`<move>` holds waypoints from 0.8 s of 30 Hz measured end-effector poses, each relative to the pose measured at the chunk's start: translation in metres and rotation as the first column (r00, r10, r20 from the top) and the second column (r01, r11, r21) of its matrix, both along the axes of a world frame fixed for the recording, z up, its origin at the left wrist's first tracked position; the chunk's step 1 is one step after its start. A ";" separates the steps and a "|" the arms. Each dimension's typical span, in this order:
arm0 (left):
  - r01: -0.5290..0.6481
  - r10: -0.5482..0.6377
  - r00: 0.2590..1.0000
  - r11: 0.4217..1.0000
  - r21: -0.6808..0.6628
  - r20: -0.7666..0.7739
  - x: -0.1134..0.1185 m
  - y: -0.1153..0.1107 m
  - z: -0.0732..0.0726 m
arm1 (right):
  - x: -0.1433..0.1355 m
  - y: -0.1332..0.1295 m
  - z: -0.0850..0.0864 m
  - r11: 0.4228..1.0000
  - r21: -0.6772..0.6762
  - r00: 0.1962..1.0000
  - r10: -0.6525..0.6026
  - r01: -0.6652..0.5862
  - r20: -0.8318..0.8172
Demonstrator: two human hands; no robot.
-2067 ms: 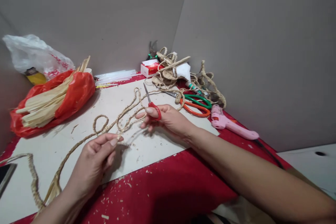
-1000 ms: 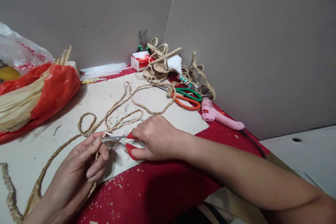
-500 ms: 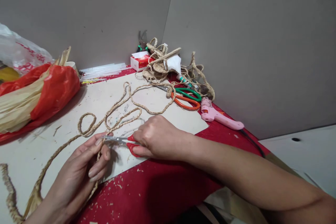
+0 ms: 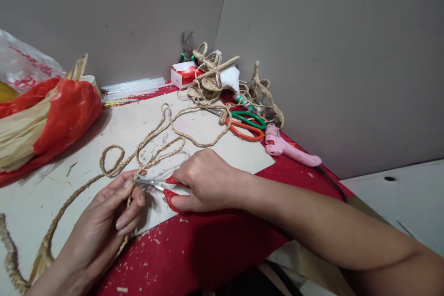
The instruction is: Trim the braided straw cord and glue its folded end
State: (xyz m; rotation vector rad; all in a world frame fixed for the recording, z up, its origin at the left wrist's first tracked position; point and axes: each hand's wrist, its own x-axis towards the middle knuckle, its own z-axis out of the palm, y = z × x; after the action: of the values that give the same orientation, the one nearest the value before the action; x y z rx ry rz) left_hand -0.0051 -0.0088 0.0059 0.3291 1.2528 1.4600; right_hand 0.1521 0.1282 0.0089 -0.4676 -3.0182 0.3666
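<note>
Between the thumb and fingers of my left hand [image 4: 107, 212] is a thin braided straw cord [image 4: 168, 148]. The cord loops away over the white board, and a length of it hangs below my palm. My right hand [image 4: 204, 180] grips small red-handled scissors [image 4: 169, 194] with thumb and fingers through the handles. The blades are parted and their tips are at the cord, right beside my left fingertips. A thicker end of braid with loose fibres lies by my left wrist, which hides part of it.
A red plastic bag [image 4: 74, 115] of pale straw lies left. Behind are clear glue sticks [image 4: 135, 85], a small red-and-white box [image 4: 183, 75], pliers [image 4: 187, 48] and a heap of braided cord [image 4: 208, 85]. Large green-and-orange scissors [image 4: 248, 120] and a pink glue gun [image 4: 291, 150] lie right. Scraps dot the red cloth [image 4: 194, 245].
The scissors in my right hand have opened wider, their lower handle swinging down and left. My left hand keeps its hold on the cord. The whole view has shifted slightly.
</note>
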 end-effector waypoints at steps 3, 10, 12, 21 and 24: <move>0.038 -0.038 0.999 0.999 -0.001 0.001 -0.001 0.001 -0.002 | -0.001 0.001 0.000 1.000 -0.019 0.999 0.003 -0.003 0.040; -0.052 0.051 0.999 0.997 -0.049 -0.012 0.001 0.001 0.002 | -0.002 0.005 0.000 0.997 -0.069 0.999 -0.017 0.020 0.038; -0.062 0.061 0.998 0.996 -0.068 -0.016 0.001 0.001 0.003 | -0.002 0.006 -0.001 0.997 -0.058 0.999 -0.053 0.053 0.014; -0.090 0.085 0.989 0.995 -0.042 -0.120 0.003 0.004 0.001 | 0.000 0.003 -0.002 0.999 0.046 1.000 0.000 0.000 0.016; -0.071 0.064 0.986 0.997 -0.035 -0.155 0.005 0.004 0.002 | -0.001 0.005 -0.003 0.999 0.054 0.998 -0.008 0.004 0.070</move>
State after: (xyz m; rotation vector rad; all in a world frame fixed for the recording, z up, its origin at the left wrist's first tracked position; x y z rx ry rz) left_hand -0.0003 -0.0046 0.0075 0.3809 1.4272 1.4870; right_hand 0.1510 0.1327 0.0061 -0.4956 -3.0843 0.2741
